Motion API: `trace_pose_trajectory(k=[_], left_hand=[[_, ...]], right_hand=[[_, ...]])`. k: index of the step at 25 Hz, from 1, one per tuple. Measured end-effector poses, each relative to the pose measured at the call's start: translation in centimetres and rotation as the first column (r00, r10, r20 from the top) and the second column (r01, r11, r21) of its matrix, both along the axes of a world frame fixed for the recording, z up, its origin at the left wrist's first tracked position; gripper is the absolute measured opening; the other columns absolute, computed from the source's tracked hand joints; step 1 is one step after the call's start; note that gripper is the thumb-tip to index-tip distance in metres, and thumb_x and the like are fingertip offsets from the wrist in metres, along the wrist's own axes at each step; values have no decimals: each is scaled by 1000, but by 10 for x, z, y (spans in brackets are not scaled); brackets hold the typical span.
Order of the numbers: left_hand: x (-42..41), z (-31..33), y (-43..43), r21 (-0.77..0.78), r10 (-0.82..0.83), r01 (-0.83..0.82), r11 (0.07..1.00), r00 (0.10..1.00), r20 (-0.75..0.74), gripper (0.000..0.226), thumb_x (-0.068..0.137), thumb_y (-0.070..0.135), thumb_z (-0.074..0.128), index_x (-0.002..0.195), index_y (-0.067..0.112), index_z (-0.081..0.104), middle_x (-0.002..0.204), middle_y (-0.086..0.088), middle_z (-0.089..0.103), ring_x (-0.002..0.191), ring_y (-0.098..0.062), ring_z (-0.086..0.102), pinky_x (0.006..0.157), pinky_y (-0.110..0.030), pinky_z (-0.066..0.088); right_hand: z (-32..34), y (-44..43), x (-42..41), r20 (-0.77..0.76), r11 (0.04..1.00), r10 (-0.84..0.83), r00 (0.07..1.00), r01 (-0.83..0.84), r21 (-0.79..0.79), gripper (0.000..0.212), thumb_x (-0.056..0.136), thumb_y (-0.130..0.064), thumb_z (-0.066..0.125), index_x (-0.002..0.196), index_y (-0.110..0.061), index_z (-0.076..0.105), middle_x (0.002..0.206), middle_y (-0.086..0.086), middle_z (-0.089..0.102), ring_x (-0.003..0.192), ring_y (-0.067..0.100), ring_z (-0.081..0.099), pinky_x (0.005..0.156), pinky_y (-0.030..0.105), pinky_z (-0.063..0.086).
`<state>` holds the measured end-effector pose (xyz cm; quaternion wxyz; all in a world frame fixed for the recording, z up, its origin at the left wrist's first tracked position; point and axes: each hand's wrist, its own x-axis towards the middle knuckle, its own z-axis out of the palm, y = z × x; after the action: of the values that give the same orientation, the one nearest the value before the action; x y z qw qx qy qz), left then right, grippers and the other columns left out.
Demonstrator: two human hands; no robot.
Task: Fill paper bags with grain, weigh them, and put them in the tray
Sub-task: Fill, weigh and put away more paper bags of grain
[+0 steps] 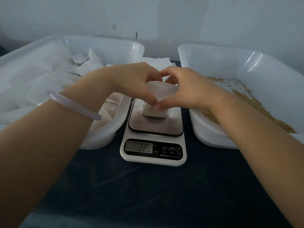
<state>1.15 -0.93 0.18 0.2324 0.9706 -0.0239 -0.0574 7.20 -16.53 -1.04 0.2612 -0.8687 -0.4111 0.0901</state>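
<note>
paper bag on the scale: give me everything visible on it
The paper bag is small, white, thin and slightly translucent. It stands upright on the platform of the scale, its bottom bulging as if filled, its mouth open at the top. The left hand pinches the rim on one side, the right hand on the other. Its contents are hidden.

Two trays (105, 40) (213, 63), one scale (155, 159), two hands (131, 79) (189, 89)

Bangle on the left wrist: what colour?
The bangle is pale, translucent lilac; the head view, the only one, shows it clearly.
</note>
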Motion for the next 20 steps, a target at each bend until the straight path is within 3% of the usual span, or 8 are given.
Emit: trace_pose_trajectory(k=[6,11,15,18,20], left_hand=[[0,0,1,-17,-3,3,1000,1000,3,41,64,33,77,102,27,63,101,8,66,95,-12,63,84,-30,49],[1,0,2,-14,1,-1,1000,1000,-6,38,65,32,76,100,29,62,100,8,65,94,-14,63,83,-34,51],[2,-1,2,-12,-5,5,1000,1000,8,35,67,32,74,98,30,61,100,9,65,93,-13,62,85,-35,51],[2,0,3,9,-8,8,1000,1000,7,30,67,33,73,94,32,59,93,10,63,87,-13,62,77,-30,49],[2,0,2,37,4,-4,999,1000,7,24,67,36,74,86,33,58,80,13,61,75,-9,60,62,-24,44]], right_hand=[[-1,-1,2,-23,999,0,1000,1,48,79,51,-43,85,122,-36,51,91,-23,57,90,-6,54,67,15,39],[0,-1,2,-10,999,-3,1000,3,38,79,50,-45,84,122,-34,51,93,-24,56,96,1,56,74,16,42],[0,-2,2,13,1000,-2,1000,2,7,78,52,-44,84,122,-35,51,89,-25,53,94,4,55,70,17,40],[-3,1,4,91,999,-14,996,18,-43,69,60,-35,83,122,-33,52,85,-19,52,87,9,53,64,15,35],[-5,1,6,104,999,-31,994,32,-9,63,65,-29,81,122,-32,53,82,-21,50,81,7,52,62,15,34]])
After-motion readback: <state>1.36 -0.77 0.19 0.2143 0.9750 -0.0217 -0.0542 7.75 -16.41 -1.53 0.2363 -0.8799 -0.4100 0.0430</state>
